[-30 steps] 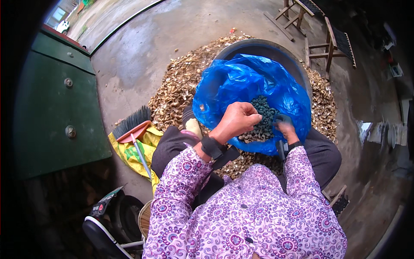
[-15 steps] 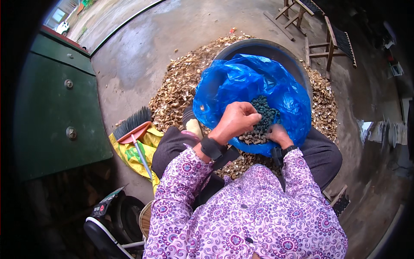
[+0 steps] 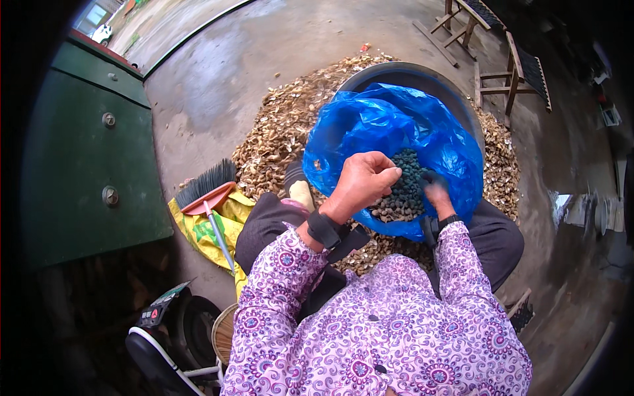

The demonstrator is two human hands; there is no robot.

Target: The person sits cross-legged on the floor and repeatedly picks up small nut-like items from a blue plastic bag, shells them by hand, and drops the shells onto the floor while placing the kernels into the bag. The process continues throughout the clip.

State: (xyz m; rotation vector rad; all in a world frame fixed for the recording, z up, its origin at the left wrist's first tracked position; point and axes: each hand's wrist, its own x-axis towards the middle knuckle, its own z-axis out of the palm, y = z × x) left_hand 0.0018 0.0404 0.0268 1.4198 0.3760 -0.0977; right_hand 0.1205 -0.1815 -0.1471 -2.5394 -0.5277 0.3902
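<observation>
A blue plastic bag (image 3: 343, 125) lies spread open inside a wide metal basin (image 3: 456, 99), holding a heap of small round nut-like kernels (image 3: 399, 201). Over the bag's near left side, my left hand (image 3: 363, 185) is closed, thumb against the curled fingers; whatever it may hold is hidden. My right hand (image 3: 437, 197) is inside the bag at the right edge of the kernels, its fingers shaded and smeared by motion. Both wrists wear black straps.
Pale brown husks, like peanut shells (image 3: 281, 125), surround the basin. To the left lie a broom (image 3: 211, 198) and a yellow sack (image 3: 191, 224) beside a green metal cabinet (image 3: 105, 158). Wooden folding stools (image 3: 512, 76) stand at the far right. A wicker basket (image 3: 223, 336) is at lower left.
My right hand has shifted up and away within the bag, off the near kernels toward the right side of the heap. My left hand stays closed in nearly the same place.
</observation>
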